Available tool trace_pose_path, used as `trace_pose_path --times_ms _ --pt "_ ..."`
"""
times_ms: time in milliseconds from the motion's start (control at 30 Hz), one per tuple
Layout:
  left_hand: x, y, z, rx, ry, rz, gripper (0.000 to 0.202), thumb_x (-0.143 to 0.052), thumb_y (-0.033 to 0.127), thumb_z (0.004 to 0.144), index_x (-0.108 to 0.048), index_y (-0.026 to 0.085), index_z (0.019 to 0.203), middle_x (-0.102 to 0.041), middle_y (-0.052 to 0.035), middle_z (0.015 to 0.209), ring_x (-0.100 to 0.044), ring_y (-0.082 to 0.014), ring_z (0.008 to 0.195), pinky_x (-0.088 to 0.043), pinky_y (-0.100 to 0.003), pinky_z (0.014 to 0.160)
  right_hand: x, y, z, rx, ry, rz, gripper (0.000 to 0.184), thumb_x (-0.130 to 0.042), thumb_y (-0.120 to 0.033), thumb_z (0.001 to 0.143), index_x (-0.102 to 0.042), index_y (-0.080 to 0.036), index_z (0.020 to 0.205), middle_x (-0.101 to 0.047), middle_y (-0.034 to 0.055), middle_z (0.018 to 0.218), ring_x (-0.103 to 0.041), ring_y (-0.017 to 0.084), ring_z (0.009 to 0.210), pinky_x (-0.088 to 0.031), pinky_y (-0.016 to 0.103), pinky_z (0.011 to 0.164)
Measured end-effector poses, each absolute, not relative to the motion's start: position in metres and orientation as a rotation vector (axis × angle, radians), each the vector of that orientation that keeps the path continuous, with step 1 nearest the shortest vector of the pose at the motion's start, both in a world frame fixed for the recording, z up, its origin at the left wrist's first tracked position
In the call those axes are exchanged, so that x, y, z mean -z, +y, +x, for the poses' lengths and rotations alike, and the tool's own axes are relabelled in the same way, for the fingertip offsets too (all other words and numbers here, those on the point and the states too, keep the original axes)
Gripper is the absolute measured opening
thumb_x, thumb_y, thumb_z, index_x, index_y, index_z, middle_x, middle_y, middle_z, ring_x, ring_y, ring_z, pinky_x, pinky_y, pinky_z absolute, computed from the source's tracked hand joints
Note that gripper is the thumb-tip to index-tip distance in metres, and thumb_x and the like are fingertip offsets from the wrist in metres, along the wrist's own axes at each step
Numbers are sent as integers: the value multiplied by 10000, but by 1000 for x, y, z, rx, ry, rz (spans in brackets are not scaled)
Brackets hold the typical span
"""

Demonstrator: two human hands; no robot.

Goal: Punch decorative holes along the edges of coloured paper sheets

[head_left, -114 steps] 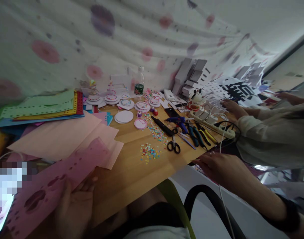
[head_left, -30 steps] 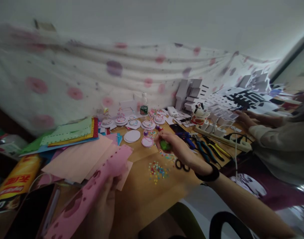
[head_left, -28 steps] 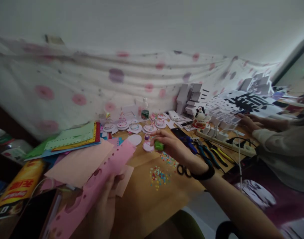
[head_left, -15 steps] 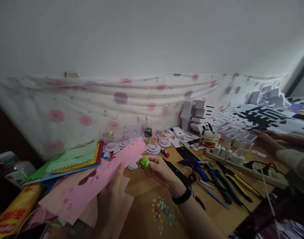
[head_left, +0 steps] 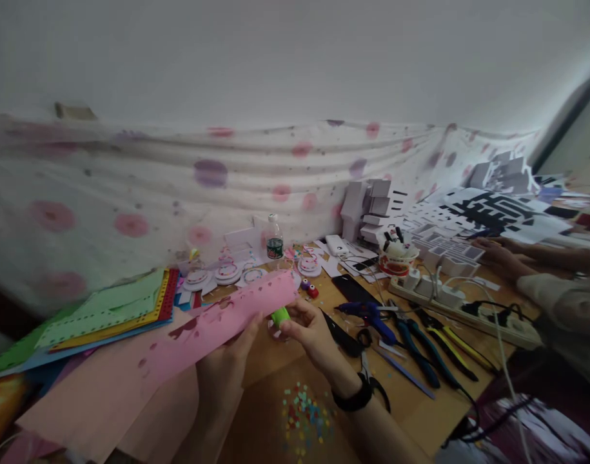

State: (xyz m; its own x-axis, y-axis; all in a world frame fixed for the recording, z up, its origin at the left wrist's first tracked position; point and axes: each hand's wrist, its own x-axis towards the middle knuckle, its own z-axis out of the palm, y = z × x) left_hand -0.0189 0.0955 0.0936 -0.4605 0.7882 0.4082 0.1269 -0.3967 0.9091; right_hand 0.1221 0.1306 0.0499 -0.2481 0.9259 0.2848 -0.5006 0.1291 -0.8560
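Observation:
My left hand (head_left: 229, 361) is closed on a long pink sheet of paper (head_left: 212, 335), which has several cut-out holes along it and tilts up to the right. My right hand (head_left: 311, 332), with a black band on the wrist, grips a small bright green craft punch (head_left: 280, 316). The punch is at the lower edge of the sheet's right end; whether the paper is inside its slot I cannot tell. Below the hands, small colourful paper bits (head_left: 304, 412) lie scattered on the wooden table. A red punch (head_left: 313, 292) and a purple one stand just behind the right hand.
Coloured sheets (head_left: 101, 309) are stacked at left. Decorated white discs (head_left: 227, 273) and a bottle (head_left: 274, 238) stand behind. To the right lie a blue glue gun (head_left: 369, 316), scissors (head_left: 367, 367), pliers (head_left: 415, 341) and a power strip (head_left: 463, 309). Another person's hands (head_left: 502, 258) are at far right.
The green punch has turned and come to the edge of the pink sheet. The sheet's right end has moved down and right, towards my right hand. The camera view has shifted slightly.

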Motion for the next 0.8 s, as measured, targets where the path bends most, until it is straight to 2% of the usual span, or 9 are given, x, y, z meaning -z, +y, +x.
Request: trace_pose_path --times_ms 67,167,267,367,500,633,800 --pt "-89 96 -20 -1875 1378 1283 326 -834 415 668 -726 187 875 -752 -76 989 -696 -297 1024 -538 -439 1010 -50 130 121 -1461 -1150 -494 369 -892 -427 664 -713 -194 887 -713 7 756 -662 132 591 -520 199 465" --pt "-85 97 -21 -1851 1403 1343 336 -834 408 673 -733 186 905 -758 -69 927 -700 -299 997 -538 -450 1007 -48 131 121 -1464 -1147 -500 390 -900 -417 650 -706 -190 900 -705 14 744 -652 140 574 -505 194 421" --pt "-88 98 -22 -1836 1384 1385 325 -817 392 692 -730 186 927 -764 -72 937 -711 -287 959 -560 -433 969 -47 133 122 -1435 -1139 -517 370 -891 -424 666 -703 -180 870 -668 -3 703 -587 102 510 -481 177 404" --pt "-92 98 -21 -1842 1412 1419 303 -782 393 716 -719 187 930 -765 -77 960 -708 -284 965 -527 -443 1013 -46 135 122 -1427 -1103 -538 355 -876 -445 691 -703 -178 849 -627 -22 659 -536 78 474 -440 154 378" --pt "-89 99 -21 -1843 1445 1464 289 -764 398 721 -706 190 914 -768 -85 978 -708 -292 958 -511 -457 1024 -45 136 120 -1472 -1005 -573 418 -872 -522 668 -696 -181 834 -628 -12 662 -576 103 514 -473 169 389" --pt "-82 101 -23 -1829 1410 1524 242 -742 363 760 -706 194 929 -762 -81 1030 -705 -282 982 -519 -434 1008 -43 138 120 -1464 -960 -586 430 -877 -531 654 -685 -181 813 -621 -14 648 -580 103 509 -466 169 405" --pt "-76 104 -28 -1842 1415 1408 318 -838 326 632 -724 202 902 -759 -79 1022 -694 -313 1004 -469 -456 1074 -43 141 122 -1417 -1007 -629 440 -848 -568 676 -682 -168 751 -623 2 659 -551 97 513 -440 179 421"
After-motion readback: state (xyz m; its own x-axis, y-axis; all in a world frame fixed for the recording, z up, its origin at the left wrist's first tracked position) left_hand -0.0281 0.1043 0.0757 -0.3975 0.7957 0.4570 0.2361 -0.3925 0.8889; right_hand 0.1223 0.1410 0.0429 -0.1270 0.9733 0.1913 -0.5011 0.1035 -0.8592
